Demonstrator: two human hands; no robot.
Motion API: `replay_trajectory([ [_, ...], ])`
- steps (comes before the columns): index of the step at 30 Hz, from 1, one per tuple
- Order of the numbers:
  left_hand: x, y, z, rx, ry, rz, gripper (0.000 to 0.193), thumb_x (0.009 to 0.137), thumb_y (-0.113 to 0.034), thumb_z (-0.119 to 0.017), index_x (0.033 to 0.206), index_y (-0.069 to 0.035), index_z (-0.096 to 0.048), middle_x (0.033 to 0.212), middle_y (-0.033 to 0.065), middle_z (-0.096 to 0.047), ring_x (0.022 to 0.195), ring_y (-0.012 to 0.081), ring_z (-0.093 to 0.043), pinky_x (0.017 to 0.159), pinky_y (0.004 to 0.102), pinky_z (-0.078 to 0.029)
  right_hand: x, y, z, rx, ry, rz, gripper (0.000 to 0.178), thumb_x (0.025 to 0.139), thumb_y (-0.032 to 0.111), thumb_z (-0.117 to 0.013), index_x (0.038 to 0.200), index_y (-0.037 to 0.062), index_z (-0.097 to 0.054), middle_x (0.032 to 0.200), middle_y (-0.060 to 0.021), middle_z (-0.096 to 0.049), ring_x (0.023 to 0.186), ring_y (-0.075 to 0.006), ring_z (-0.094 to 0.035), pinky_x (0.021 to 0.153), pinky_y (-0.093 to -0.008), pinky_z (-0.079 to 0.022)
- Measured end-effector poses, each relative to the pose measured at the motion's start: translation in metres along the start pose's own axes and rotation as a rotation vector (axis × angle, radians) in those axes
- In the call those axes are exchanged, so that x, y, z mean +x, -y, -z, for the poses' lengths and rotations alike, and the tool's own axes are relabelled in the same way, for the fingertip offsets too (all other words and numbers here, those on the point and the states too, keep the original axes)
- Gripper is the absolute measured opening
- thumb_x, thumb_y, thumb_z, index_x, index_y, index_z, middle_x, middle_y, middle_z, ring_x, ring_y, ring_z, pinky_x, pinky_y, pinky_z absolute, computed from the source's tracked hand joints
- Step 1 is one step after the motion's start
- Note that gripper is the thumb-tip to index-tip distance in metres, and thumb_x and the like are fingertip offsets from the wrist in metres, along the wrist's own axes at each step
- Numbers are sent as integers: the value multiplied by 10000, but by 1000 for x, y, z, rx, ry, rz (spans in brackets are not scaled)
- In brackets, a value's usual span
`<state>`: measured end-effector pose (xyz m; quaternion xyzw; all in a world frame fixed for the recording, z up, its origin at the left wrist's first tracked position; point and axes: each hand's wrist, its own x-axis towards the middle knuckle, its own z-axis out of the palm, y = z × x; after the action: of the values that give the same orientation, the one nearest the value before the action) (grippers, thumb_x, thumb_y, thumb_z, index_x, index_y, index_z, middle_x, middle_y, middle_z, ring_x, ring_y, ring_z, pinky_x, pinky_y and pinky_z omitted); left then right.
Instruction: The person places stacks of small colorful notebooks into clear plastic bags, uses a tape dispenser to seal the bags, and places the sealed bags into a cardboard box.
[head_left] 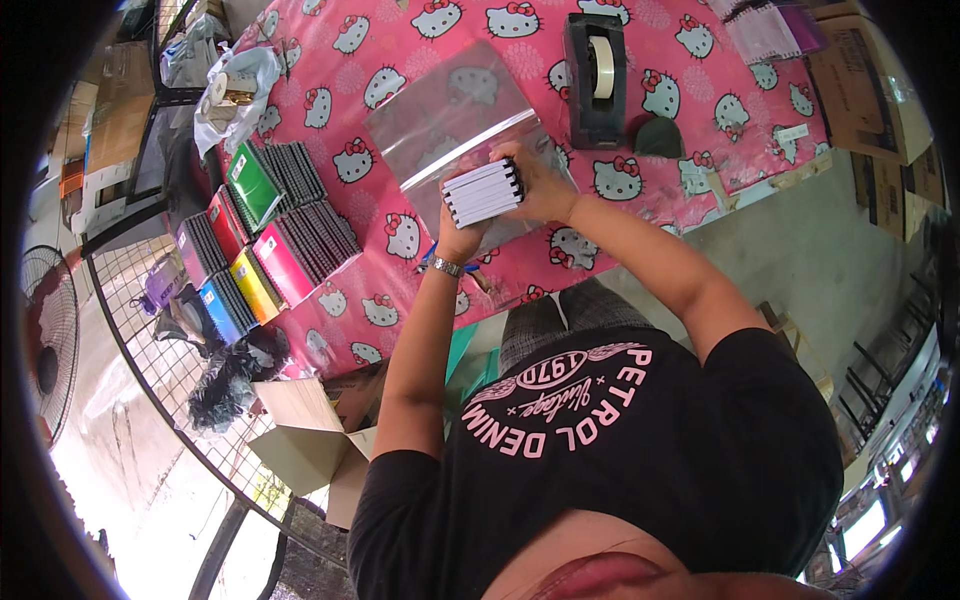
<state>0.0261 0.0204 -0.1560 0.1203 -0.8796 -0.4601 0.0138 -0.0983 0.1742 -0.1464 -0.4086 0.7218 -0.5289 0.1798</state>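
Observation:
A small stack of spiral-bound notebooks (484,192) is held above the table, its white page edges and black coils showing. My left hand (459,236) closes on the stack from below and the left, with a metal watch on the wrist. At the stack's right side, my right hand (546,190) grips the coil edge, its fingers partly hidden. Beneath both hands lies a clear plastic bag (425,128), flat on the pink cartoon-print tablecloth (345,205). Something blue, partly covered by my left wrist, lies beside it; its kind is unclear.
To the left stand stacked spiral notebooks (300,250) in green, red, pink, yellow and blue. A black tape dispenser (582,120) sits at the far right of the bag, near a dark green rounded object (659,137). Cardboard boxes (868,88) stand right; an opened box (300,440) is below left.

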Motion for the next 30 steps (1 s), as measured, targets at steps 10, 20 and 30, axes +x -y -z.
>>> replay_trajectory([
  [10,2,25,1,-134,34,-86,721,631,-109,-807,1244,-45,-433,1213,115,-506,1130,242,-524,950,325,-433,25,96,51,-355,176,174,903,601,394,-808,1306,73,-345,1271,-181,-426,1224,-382,-412,1117,-454,-234],
  [20,59,-3,100,-703,139,382,560,738,-159,-753,1229,-22,-523,1079,99,-609,1031,183,-562,870,312,-468,58,47,35,206,-55,-620,608,728,394,-757,1122,-25,-562,1013,-139,-608,911,-225,-591,800,-330,-465],
  [30,77,8,73,-639,-163,678,523,752,-179,-688,1206,12,-514,1023,93,-590,903,157,-563,747,277,-464,56,12,-5,-446,-249,-634,739,750,609,-607,1056,-63,-609,991,-223,-606,992,-338,-577,884,-389,-436],
])
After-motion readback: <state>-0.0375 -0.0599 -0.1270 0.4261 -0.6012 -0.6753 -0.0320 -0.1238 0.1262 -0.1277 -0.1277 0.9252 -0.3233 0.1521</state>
